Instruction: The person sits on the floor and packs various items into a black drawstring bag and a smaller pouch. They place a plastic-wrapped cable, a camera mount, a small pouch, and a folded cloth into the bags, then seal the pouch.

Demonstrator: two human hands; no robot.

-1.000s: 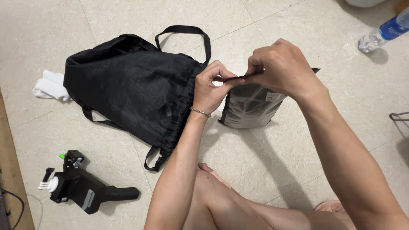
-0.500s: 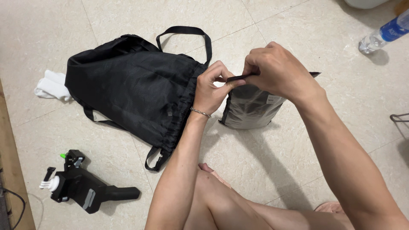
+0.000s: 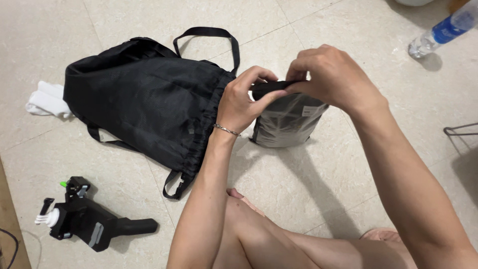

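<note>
A grey plastic pouch with a black top strip stands upright on the tiled floor. My left hand, with a thin bracelet on its wrist, pinches the left end of that strip. My right hand grips the strip's right part from above, fingers curled over it. The strip looks folded over between the two hands. A black drawstring bag with long straps lies flat on the floor just left of the pouch, its gathered mouth next to my left wrist.
A white cloth pokes out from under the bag's left side. A black handheld device lies at lower left. A plastic water bottle lies at upper right. A dark wire frame shows at the right edge. My bare knees fill the bottom.
Both hands have pressed the pouch's top strip closer together and folded it down; the strip's right tip no longer sticks out past my right hand. The view shifted slightly.
</note>
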